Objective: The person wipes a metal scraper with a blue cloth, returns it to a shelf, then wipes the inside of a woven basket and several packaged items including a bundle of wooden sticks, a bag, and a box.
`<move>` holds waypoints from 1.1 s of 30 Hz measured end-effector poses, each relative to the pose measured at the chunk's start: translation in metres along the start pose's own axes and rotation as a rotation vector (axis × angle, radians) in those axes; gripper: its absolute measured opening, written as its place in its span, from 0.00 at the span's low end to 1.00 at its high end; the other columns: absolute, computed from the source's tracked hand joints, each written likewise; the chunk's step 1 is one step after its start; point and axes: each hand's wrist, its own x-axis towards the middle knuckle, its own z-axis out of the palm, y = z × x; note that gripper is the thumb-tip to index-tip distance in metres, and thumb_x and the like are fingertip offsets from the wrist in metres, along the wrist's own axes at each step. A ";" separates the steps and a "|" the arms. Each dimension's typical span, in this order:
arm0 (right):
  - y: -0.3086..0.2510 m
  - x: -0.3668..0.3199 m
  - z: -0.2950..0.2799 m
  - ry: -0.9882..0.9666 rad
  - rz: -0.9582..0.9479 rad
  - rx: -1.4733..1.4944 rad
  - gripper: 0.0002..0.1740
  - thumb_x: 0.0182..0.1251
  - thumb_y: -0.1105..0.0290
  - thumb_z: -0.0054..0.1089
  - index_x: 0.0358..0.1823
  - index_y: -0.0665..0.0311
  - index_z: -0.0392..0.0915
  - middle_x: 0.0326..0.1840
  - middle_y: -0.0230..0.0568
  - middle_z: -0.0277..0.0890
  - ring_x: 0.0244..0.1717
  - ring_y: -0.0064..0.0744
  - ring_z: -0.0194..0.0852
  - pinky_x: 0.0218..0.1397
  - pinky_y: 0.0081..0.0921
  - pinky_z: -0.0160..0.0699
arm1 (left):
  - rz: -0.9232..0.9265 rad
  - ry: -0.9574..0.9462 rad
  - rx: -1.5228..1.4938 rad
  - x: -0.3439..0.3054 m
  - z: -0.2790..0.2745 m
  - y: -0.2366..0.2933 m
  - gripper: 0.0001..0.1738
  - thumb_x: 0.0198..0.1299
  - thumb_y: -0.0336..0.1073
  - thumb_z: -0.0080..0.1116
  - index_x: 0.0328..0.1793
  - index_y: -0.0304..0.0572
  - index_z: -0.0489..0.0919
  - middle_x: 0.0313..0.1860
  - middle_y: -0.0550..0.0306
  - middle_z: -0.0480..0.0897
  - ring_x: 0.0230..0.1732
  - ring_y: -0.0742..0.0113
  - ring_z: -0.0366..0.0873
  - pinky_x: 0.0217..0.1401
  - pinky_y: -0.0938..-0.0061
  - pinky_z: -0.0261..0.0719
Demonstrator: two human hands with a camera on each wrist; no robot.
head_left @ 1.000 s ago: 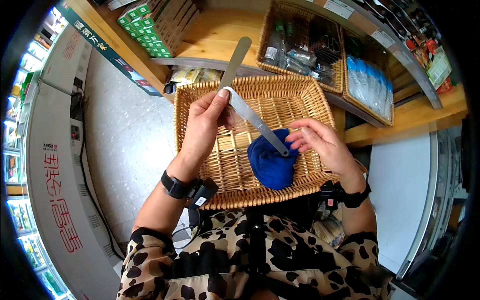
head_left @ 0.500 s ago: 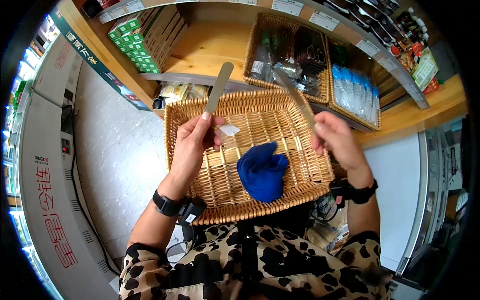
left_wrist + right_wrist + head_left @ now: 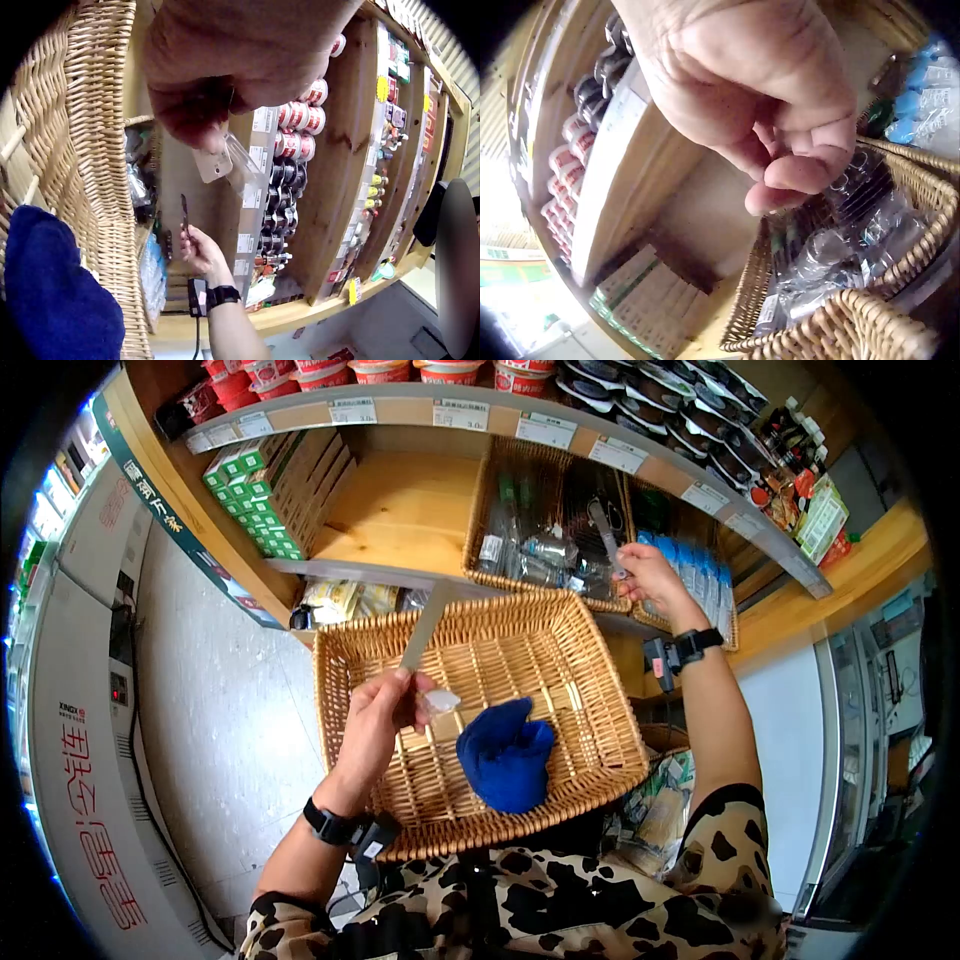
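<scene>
In the head view my left hand [image 3: 375,722] pinches a flat metal strip [image 3: 428,625] that points up and away over the large wicker basket [image 3: 610,710]. A clear and whitish plastic piece [image 3: 440,702] pokes out by the same fingers, seen also in the left wrist view. A folded blue cloth [image 3: 505,760] lies inside the basket, just right of this hand. My right hand [image 3: 652,580], reaching out to the shelf, pinches a second thin metal strip [image 3: 606,532]. In the right wrist view the fingers hide that strip.
On the shelf ahead sit two smaller wicker baskets, one with packaged utensils [image 3: 540,545], the other with blue-topped packs [image 3: 700,575]. Green-and-white boxes [image 3: 265,490] are stacked at left. Red-lidded tubs [image 3: 385,372] line the shelf above. A white freezer [image 3: 75,710] runs along the left.
The two strips, earlier close together over the basket, are now apart. My right hand has carried one forward and up to the shelf baskets; my left keeps the other. The head view has shifted.
</scene>
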 end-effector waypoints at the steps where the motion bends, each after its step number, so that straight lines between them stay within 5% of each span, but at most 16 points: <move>1: 0.004 0.018 0.002 -0.003 0.017 -0.025 0.08 0.69 0.68 0.47 0.42 0.64 0.70 0.28 0.34 0.73 0.17 0.18 0.70 0.15 0.16 0.66 | -0.009 0.006 -0.005 0.000 -0.001 -0.001 0.19 0.68 0.44 0.42 0.38 0.35 0.77 0.27 0.57 0.78 0.24 0.73 0.73 0.29 0.79 0.72; 11: 0.013 0.137 0.030 0.138 0.049 -0.189 0.15 0.61 0.76 0.52 0.49 0.70 0.68 0.30 0.40 0.71 0.20 0.28 0.74 0.14 0.23 0.68 | -0.115 0.085 -0.031 0.009 -0.013 -0.014 0.18 0.67 0.41 0.42 0.38 0.33 0.77 0.29 0.54 0.79 0.25 0.71 0.74 0.29 0.77 0.74; 19: 0.020 0.207 0.043 0.212 0.145 -0.161 0.09 0.60 0.78 0.50 0.42 0.67 0.69 0.25 0.39 0.73 0.17 0.31 0.76 0.12 0.24 0.68 | -0.174 0.119 -0.022 0.015 -0.018 -0.020 0.19 0.67 0.43 0.45 0.37 0.34 0.77 0.33 0.52 0.81 0.25 0.70 0.75 0.30 0.76 0.75; 26: 0.051 0.264 0.051 0.173 0.177 -0.117 0.14 0.59 0.83 0.46 0.48 0.70 0.68 0.38 0.51 0.74 0.26 0.44 0.81 0.22 0.33 0.82 | -0.195 0.105 -0.021 0.018 -0.017 -0.015 0.20 0.70 0.40 0.41 0.40 0.29 0.77 0.32 0.55 0.80 0.26 0.73 0.74 0.31 0.78 0.74; 29: 0.059 0.267 0.052 0.136 0.199 0.121 0.17 0.58 0.87 0.44 0.50 0.72 0.67 0.43 0.55 0.72 0.32 0.51 0.81 0.28 0.39 0.85 | -0.207 0.110 -0.010 0.018 -0.017 -0.016 0.20 0.70 0.41 0.41 0.40 0.29 0.77 0.30 0.55 0.79 0.26 0.72 0.74 0.31 0.78 0.74; 33: 0.058 0.262 0.059 0.238 0.259 0.234 0.17 0.56 0.88 0.44 0.48 0.72 0.67 0.40 0.55 0.73 0.35 0.51 0.80 0.31 0.41 0.85 | -0.187 0.126 -0.010 0.018 -0.018 -0.020 0.20 0.67 0.44 0.46 0.37 0.32 0.77 0.32 0.51 0.81 0.24 0.69 0.76 0.28 0.75 0.76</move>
